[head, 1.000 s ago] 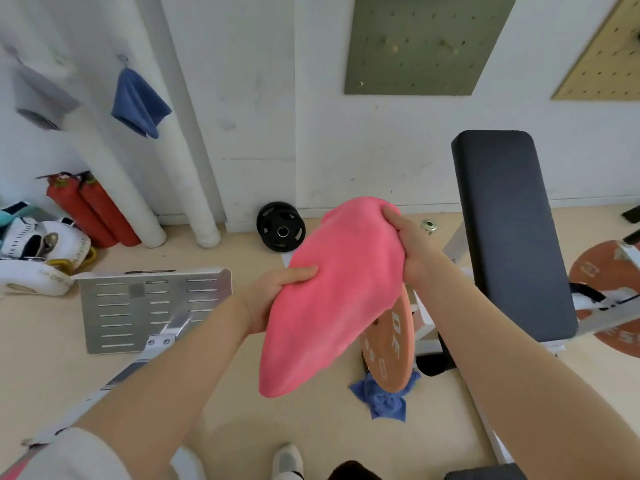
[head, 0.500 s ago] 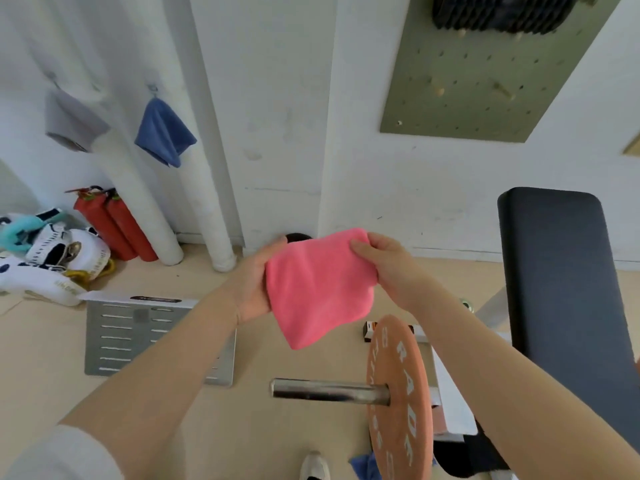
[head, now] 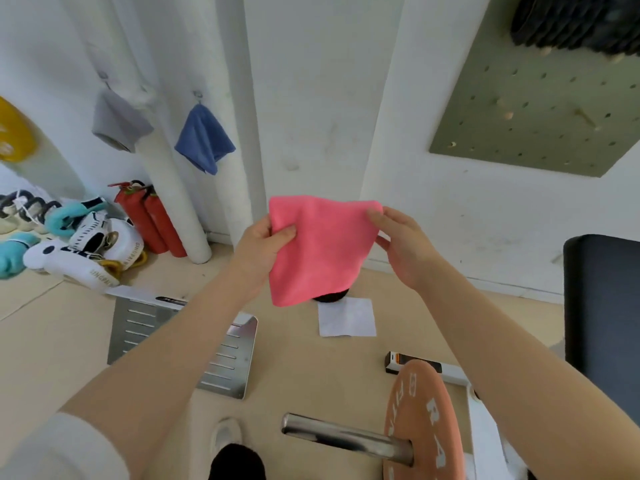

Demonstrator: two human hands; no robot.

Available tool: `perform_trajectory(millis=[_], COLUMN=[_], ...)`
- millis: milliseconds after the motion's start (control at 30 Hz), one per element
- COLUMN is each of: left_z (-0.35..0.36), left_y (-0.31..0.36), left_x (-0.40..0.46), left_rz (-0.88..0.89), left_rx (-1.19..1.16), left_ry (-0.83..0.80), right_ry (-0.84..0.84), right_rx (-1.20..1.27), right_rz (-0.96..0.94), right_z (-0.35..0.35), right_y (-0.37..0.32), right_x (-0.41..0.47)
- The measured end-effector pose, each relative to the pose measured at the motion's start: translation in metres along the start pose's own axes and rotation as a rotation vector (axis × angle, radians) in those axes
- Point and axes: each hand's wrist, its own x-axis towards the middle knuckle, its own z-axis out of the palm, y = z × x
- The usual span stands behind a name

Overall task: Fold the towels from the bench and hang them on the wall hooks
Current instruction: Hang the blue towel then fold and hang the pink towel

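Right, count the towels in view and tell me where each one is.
3. A grey towel and a blue towel hang on wall hooks; the pink towel is held by both hands. Others may be out of view.

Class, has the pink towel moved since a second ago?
Yes. The pink towel has risen from in front of the orange plate to wall height, folded smaller.

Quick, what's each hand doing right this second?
Left hand: closed, pinching the upper left corner of the pink towel.
Right hand: closed, pinching the towel's upper right corner.
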Motion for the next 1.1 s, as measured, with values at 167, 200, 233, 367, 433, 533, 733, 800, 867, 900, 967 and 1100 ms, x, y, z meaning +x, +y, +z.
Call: perform_trajectory(millis=[167, 200, 233, 367, 433, 533, 733, 800, 867, 900, 967, 1100], left_z=[-0.036, -0.045, -0.055, -0.094, -0.113, -0.142, -0.190, -0.199, -0.207, -0.209, -0.214, -0.222], left_y=[0.022, 0.026, 0.030, 0.052, 0.063, 0.073, 0.072, 0.067, 0.063, 0.063, 0.062, 0.061], left_x=[0.045, 0.054, 0.063, 0.101, 0.118, 0.137, 0.165, 0.172, 0.180, 0.184, 0.192, 0.210], left_rz=[0.021, 0.022, 0.023, -0.041, -0.065, -0.102, -0.081, -0.075, -0.044, -0.040, -0.028, -0.012], left_rx=[-0.020, -0.024, -0.020, -0.146, -0.206, -0.231, -0.036, -0.016, 0.020, 0.038, 0.052, 0.130], left_ry=[0.072, 0.085, 0.074, -0.051, -0.110, -0.203, -0.304, -0.338, -0.369, -0.369, -0.339, -0.270], right_ry=[0.032, 0.061, 0.094, 0.053, -0.011, -0.048, -0.125, -0.136, -0.176, -0.201, -0.248, -0.245], right_rx=[-0.085, -0.111, -0.136, -0.089, -0.021, 0.006, 0.048, 0.059, -0.016, -0.066, -0.102, -0.070], right_rz=[-0.100, -0.120, -0.134, -0.078, -0.023, 0.025, 0.044, 0.022, -0.016, -0.033, -0.034, 0.016], right_z=[0.034, 0.044, 0.054, 0.091, 0.108, 0.132, 0.180, 0.192, 0.198, 0.198, 0.199, 0.200], right_y=[-0.012, -0.015, -0.016, -0.022, -0.026, -0.030, -0.019, -0.018, -0.015, -0.015, -0.018, -0.020], right_x=[0.053, 0.062, 0.070, 0.103, 0.118, 0.136, 0.171, 0.180, 0.192, 0.196, 0.206, 0.232])
